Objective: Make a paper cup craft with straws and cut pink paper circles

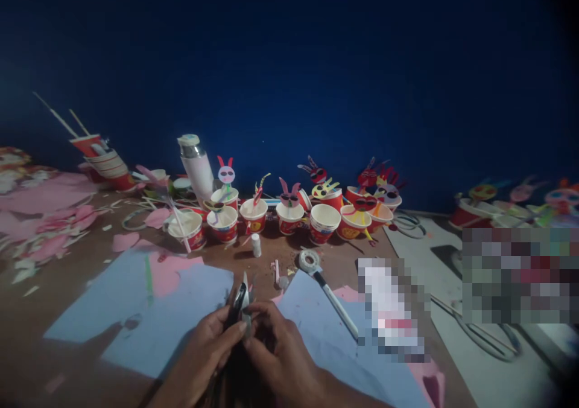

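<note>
hands [275,344], pinching small dark object [237,305] between them, blue paper [167,311] below

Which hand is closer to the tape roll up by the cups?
Right: the right hand sits below and to the left of the tape roll; the left hand lies farther left, beside the right hand.

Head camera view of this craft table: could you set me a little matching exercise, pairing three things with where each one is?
Things:
1. white flask with a metal top
2. small white bottle
3. scissors

Places:
A. on the pale sheet at right
B. behind the paper cups
C. in front of the cups

Pairs: 1-B, 2-C, 3-A
</note>
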Demonstrator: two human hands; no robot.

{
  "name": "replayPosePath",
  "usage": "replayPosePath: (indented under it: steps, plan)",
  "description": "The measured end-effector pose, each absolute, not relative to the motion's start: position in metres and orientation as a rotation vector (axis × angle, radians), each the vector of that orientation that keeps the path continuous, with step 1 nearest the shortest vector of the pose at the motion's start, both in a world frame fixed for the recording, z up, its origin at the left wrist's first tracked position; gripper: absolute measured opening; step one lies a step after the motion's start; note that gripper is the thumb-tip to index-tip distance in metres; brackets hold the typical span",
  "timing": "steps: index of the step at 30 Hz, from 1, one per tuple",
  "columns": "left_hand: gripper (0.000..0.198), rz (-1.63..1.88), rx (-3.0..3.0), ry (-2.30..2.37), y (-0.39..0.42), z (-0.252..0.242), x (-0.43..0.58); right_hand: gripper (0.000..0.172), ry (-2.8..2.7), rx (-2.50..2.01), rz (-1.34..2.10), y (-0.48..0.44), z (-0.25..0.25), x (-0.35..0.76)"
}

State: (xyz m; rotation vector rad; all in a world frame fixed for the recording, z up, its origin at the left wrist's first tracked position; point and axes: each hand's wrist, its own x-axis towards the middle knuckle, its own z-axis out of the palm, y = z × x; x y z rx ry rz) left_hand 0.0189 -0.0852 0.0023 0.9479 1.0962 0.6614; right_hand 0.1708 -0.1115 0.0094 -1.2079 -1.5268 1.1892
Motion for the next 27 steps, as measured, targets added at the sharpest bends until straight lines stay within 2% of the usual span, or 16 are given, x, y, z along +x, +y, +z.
replayPosePath:
  steps: [5,8,10,12,14,17,23,27]
  plan:
    - [0.035,0.593,1.064,1.109,-0.068,0.013,0.009,0.04,-1.623,-1.132,1.188,-0.11,0.017,0.171]
    - [0.034,0.557,1.169,1.13,-0.051,0.023,-0.003,0.027,-1.766,-1.189,1.047,-0.106,0.03,0.179]
    - [0.034,0.501,1.294,1.133,-0.037,0.028,-0.013,0.018,-1.883,-1.252,0.839,-0.098,0.042,0.192]
    - [0.029,0.424,1.484,1.151,-0.024,0.03,-0.023,0.017,-2.037,-1.329,0.54,-0.084,0.056,0.213]
    - [0.023,0.35,1.658,1.173,-0.014,0.031,-0.031,0.017,-2.117,-1.538,0.021,-0.068,0.07,0.24]
    - [0.014,0.25,1.823,1.19,-0.002,0.03,-0.037,0.021,-2.043,-1.679,-0.22,-0.043,0.083,0.278]
    - [0.014,0.207,1.934,1.336,0.014,0.022,-0.047,0.019,-2.245,-1.69,-0.391,-0.017,0.076,0.311]
    - [0.018,0.18,2.012,1.462,0.015,0.017,-0.052,0.023,-2.306,-1.721,-0.459,-0.011,0.068,0.314]
